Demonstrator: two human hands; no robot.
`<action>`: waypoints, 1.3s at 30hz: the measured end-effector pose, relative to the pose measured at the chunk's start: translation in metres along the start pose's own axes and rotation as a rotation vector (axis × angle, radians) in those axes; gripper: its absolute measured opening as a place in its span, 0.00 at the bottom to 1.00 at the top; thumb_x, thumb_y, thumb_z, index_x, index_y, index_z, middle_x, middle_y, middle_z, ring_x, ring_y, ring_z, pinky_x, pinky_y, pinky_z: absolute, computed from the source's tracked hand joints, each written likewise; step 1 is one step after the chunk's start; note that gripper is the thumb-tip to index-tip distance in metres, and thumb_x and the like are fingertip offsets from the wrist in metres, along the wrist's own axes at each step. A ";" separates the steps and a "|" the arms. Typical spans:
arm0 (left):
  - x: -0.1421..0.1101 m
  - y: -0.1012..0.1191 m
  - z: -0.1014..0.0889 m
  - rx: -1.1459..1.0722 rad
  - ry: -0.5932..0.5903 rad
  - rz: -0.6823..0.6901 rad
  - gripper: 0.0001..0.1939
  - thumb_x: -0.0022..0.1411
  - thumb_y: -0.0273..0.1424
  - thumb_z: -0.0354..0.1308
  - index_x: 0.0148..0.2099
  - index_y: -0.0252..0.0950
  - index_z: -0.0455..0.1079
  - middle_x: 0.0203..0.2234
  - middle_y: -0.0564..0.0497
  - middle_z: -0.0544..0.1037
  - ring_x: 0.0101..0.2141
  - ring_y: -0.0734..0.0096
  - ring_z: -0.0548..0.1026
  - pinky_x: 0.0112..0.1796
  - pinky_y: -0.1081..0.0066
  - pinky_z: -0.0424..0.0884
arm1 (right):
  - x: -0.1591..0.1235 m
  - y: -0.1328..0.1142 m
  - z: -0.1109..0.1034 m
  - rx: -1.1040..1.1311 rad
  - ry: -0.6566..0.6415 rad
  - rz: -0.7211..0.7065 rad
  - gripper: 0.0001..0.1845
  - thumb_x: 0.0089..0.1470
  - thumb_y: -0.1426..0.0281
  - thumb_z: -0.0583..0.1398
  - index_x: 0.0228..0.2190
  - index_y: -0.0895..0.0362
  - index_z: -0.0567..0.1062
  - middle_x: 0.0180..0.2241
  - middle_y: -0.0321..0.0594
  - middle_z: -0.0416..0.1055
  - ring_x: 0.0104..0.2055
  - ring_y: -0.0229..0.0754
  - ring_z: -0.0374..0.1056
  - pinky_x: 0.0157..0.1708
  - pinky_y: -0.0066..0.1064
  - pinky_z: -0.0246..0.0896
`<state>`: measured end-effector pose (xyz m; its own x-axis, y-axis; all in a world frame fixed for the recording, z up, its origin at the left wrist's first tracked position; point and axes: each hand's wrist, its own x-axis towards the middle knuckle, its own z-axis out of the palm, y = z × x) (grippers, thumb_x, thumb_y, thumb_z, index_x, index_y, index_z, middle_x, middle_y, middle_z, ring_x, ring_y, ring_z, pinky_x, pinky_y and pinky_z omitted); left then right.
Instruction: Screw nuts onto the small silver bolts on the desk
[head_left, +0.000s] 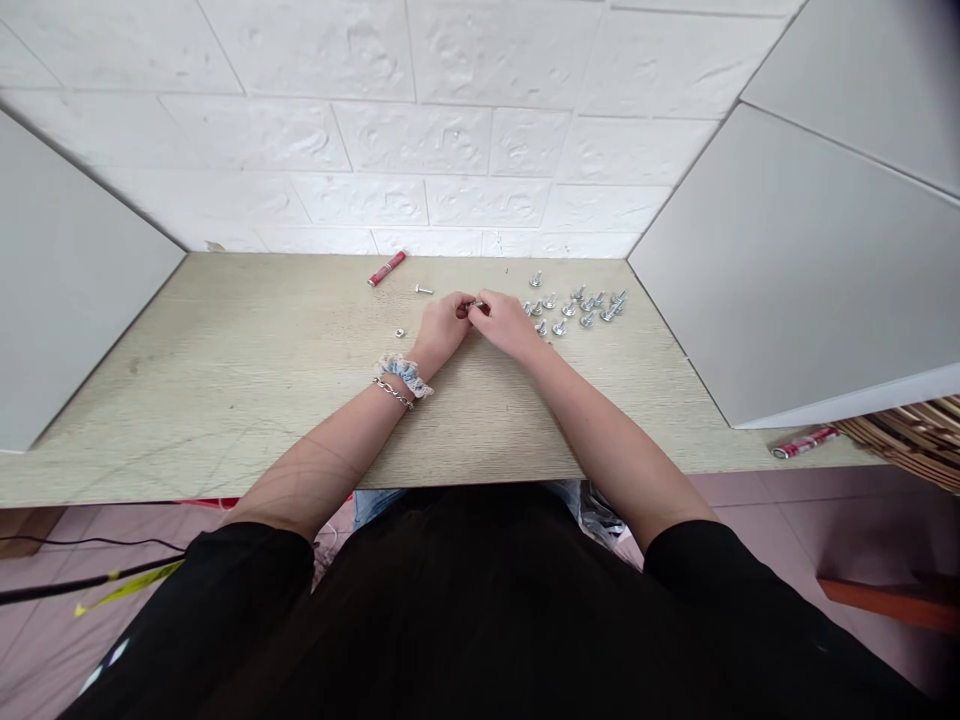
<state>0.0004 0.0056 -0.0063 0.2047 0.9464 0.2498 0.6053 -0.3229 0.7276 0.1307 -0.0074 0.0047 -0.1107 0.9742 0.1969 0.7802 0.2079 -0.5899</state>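
My left hand [448, 322] and my right hand [501, 320] meet over the middle of the table, fingertips pinched together on a small metal bolt [472, 306]. Most of the bolt is hidden by the fingers, and whether a nut or washer is on it I cannot tell. Left of my hands lie a loose bolt [424, 290] and, closer to me, a single nut [400, 333]. Several bolts with washers or nuts on them [587, 303] are grouped just right of my right hand, many standing with their shanks up.
A red tube-shaped packet [387, 268] lies near the white brick-pattern wall [450, 140]. Grey panels [840, 260] close in the table [225, 380] on both sides. At the right front edge are another red packet [805, 442] and a woven basket [911, 440].
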 end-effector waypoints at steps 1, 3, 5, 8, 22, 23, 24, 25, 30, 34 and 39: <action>0.000 0.000 0.000 0.003 0.001 0.010 0.15 0.57 0.23 0.54 0.45 0.33 0.76 0.39 0.48 0.81 0.39 0.69 0.77 0.44 0.70 0.71 | 0.000 -0.001 -0.001 -0.006 -0.002 0.003 0.07 0.52 0.68 0.51 0.24 0.55 0.64 0.27 0.37 0.69 0.29 0.39 0.60 0.28 0.29 0.48; 0.001 -0.001 0.000 -0.002 -0.006 0.029 0.15 0.56 0.24 0.55 0.45 0.33 0.75 0.39 0.48 0.81 0.39 0.69 0.76 0.44 0.70 0.71 | -0.001 -0.001 -0.004 -0.029 -0.007 0.014 0.08 0.52 0.68 0.51 0.25 0.55 0.67 0.28 0.38 0.71 0.29 0.39 0.60 0.28 0.29 0.48; 0.001 -0.002 0.001 0.001 -0.034 0.043 0.14 0.56 0.25 0.55 0.45 0.34 0.75 0.38 0.48 0.81 0.38 0.69 0.76 0.43 0.70 0.71 | -0.001 -0.001 -0.007 -0.072 -0.030 0.030 0.11 0.54 0.66 0.50 0.28 0.56 0.71 0.31 0.39 0.73 0.31 0.40 0.62 0.28 0.29 0.49; 0.001 -0.004 0.001 0.030 -0.147 0.078 0.13 0.55 0.25 0.55 0.42 0.34 0.76 0.35 0.49 0.81 0.37 0.67 0.77 0.42 0.70 0.71 | 0.000 0.000 -0.012 -0.124 -0.151 0.025 0.16 0.56 0.66 0.49 0.31 0.56 0.75 0.35 0.42 0.76 0.34 0.41 0.65 0.30 0.29 0.51; -0.002 -0.010 0.003 -0.077 -0.285 0.128 0.16 0.57 0.25 0.53 0.47 0.36 0.74 0.38 0.49 0.81 0.39 0.68 0.79 0.44 0.70 0.73 | 0.004 0.011 -0.024 -0.384 -0.193 0.179 0.17 0.55 0.63 0.51 0.26 0.57 0.76 0.34 0.48 0.76 0.35 0.45 0.70 0.27 0.31 0.53; -0.002 -0.010 0.004 -0.046 -0.277 0.133 0.16 0.57 0.26 0.53 0.47 0.36 0.74 0.37 0.49 0.81 0.38 0.68 0.79 0.44 0.70 0.73 | 0.005 0.012 -0.024 -0.402 -0.185 0.189 0.17 0.56 0.62 0.51 0.28 0.57 0.76 0.36 0.49 0.76 0.37 0.47 0.70 0.28 0.32 0.54; -0.002 -0.009 0.003 -0.008 -0.263 0.136 0.15 0.58 0.27 0.53 0.46 0.37 0.75 0.37 0.48 0.81 0.38 0.67 0.78 0.44 0.69 0.73 | 0.006 0.013 -0.025 -0.420 -0.177 0.201 0.17 0.56 0.62 0.52 0.30 0.57 0.77 0.37 0.50 0.76 0.39 0.48 0.71 0.30 0.33 0.56; -0.002 -0.008 0.002 0.031 -0.238 0.141 0.14 0.59 0.27 0.52 0.46 0.37 0.75 0.38 0.47 0.81 0.39 0.66 0.78 0.44 0.67 0.73 | 0.006 0.013 -0.026 -0.437 -0.166 0.209 0.16 0.56 0.62 0.52 0.31 0.57 0.77 0.39 0.51 0.76 0.41 0.50 0.71 0.31 0.34 0.57; 0.000 -0.006 -0.010 0.294 -0.029 0.191 0.18 0.63 0.24 0.45 0.48 0.35 0.73 0.48 0.42 0.76 0.51 0.61 0.73 0.59 0.54 0.59 | 0.005 0.012 -0.029 -0.493 -0.069 0.213 0.12 0.54 0.69 0.54 0.39 0.58 0.74 0.43 0.53 0.74 0.45 0.53 0.70 0.36 0.36 0.60; 0.005 -0.015 -0.020 0.488 0.024 0.081 0.27 0.61 0.20 0.41 0.61 0.35 0.62 0.63 0.39 0.60 0.63 0.52 0.58 0.60 0.36 0.44 | 0.003 0.006 -0.026 -0.455 0.030 0.177 0.14 0.58 0.68 0.51 0.43 0.57 0.71 0.43 0.51 0.73 0.44 0.52 0.69 0.38 0.37 0.60; 0.006 -0.026 -0.022 0.626 -0.078 -0.009 0.25 0.63 0.22 0.39 0.58 0.34 0.65 0.62 0.35 0.60 0.63 0.44 0.55 0.58 0.32 0.43 | 0.000 -0.001 -0.015 -0.411 0.038 -0.038 0.16 0.61 0.69 0.47 0.41 0.57 0.73 0.42 0.47 0.72 0.45 0.48 0.67 0.44 0.35 0.58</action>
<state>-0.0308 0.0192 -0.0096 0.2386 0.9541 0.1812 0.9380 -0.2747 0.2115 0.1389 -0.0086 0.0168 -0.1278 0.9609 0.2455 0.9576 0.1840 -0.2216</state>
